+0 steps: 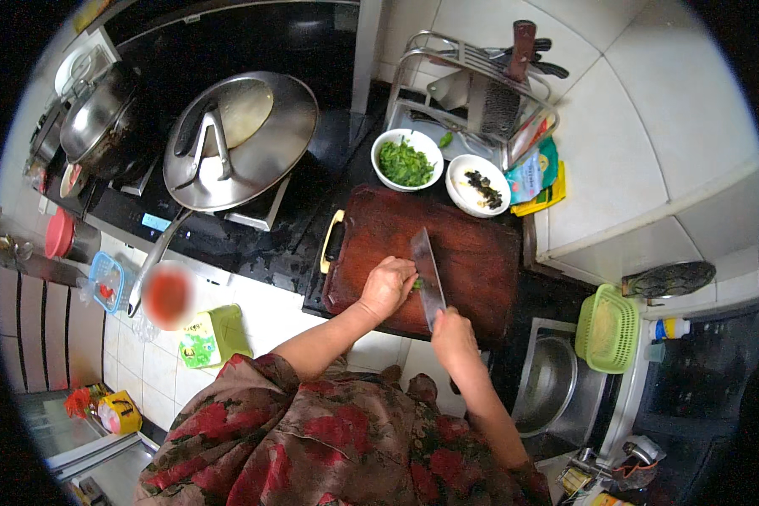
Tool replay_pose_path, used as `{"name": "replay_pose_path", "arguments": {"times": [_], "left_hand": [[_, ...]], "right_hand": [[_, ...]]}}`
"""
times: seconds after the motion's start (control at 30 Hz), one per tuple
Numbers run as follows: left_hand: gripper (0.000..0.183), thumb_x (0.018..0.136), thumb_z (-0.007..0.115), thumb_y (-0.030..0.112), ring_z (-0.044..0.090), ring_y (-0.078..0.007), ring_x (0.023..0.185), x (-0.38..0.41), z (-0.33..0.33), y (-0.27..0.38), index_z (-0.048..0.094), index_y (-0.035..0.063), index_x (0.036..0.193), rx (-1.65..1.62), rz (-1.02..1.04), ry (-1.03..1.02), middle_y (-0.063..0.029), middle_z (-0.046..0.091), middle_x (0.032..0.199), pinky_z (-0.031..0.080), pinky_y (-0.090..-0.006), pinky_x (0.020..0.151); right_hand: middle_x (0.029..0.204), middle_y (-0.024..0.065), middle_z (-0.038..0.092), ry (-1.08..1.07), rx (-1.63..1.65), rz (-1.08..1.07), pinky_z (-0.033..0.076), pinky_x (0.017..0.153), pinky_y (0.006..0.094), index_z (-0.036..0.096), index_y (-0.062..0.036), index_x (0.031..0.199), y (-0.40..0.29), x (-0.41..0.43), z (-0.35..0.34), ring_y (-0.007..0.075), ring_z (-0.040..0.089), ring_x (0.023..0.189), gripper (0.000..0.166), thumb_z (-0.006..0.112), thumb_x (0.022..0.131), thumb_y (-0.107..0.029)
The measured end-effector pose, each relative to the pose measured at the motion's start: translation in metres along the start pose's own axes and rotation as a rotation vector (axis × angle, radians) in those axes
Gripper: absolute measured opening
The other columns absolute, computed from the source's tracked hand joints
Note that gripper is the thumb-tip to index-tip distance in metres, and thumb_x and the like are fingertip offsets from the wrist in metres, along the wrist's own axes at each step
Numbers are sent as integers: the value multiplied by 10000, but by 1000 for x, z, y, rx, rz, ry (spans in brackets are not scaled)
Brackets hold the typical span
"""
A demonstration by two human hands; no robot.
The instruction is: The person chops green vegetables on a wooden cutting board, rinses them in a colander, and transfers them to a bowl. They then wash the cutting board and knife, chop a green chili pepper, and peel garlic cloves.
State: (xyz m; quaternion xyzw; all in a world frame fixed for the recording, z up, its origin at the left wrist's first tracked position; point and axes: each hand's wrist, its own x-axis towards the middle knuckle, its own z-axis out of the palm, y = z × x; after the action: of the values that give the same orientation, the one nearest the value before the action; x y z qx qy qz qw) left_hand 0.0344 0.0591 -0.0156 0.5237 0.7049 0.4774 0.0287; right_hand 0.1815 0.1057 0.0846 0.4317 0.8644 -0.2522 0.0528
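Note:
My right hand (455,341) grips the handle of a kitchen cleaver (428,272), its broad blade standing over a dark reddish-brown wooden cutting board (474,253). My left hand (388,286), fingers curled, is beside the blade and holds down a small bit of green vegetable (417,284), mostly hidden by the fingers and blade. Behind the board stand a white bowl of chopped greens (407,161) and a white bowl with dark chopped bits (479,187). A yellow and black handle is at the board's left end.
At the left, a lidded steel pan (240,142) sits on the black stove, its handle pointing towards the front edge. A metal rack (468,54) with knives stands behind the bowls. To the right are a steel sink (547,386) and a green plastic basket (607,329).

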Motion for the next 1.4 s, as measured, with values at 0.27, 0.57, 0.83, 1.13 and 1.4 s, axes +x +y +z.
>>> {"name": "replay_pose_path", "arguments": {"times": [0.27,0.57,0.83,1.13,1.4], "left_hand": [[210,703,676,71,604,-304,816,2,-15,-5,634,-10,892,-88,-95,18,-155,625,918,491,-353,745],[626,622,756,135,555,-355,891,15,-26,14,492,-18,1168,96,-226,-300,-203,422,1149,484,-386,789],[371,610,727,117,563,-353,847,39,-12,1,608,3,942,-8,-122,-408,-194,564,874,474,-385,789],[394,601,755,100,594,-269,731,38,-20,42,611,-3,953,-160,-188,-382,-163,559,850,497,-337,678],[26,765,636,37,529,-76,602,54,-4,39,616,25,777,-405,-283,-25,7,575,673,454,-223,560]], "right_hand": [[800,304,584,22,54,82,452,707,510,527,16,885,8,0,-14,456,569,794,330,352,934,-259],[537,53,456,-189,871,268,391,338,307,482,-4,884,96,-24,1,139,438,357,267,379,948,-242],[542,16,428,-290,1171,258,383,354,287,477,-31,896,78,-18,35,132,416,381,277,399,948,-292],[552,8,404,-369,1469,219,376,410,290,391,-93,851,67,-31,58,119,409,420,259,428,939,-334],[556,1,376,-263,1628,216,352,405,287,399,-98,902,88,-54,37,119,380,411,223,441,935,-314]]}}
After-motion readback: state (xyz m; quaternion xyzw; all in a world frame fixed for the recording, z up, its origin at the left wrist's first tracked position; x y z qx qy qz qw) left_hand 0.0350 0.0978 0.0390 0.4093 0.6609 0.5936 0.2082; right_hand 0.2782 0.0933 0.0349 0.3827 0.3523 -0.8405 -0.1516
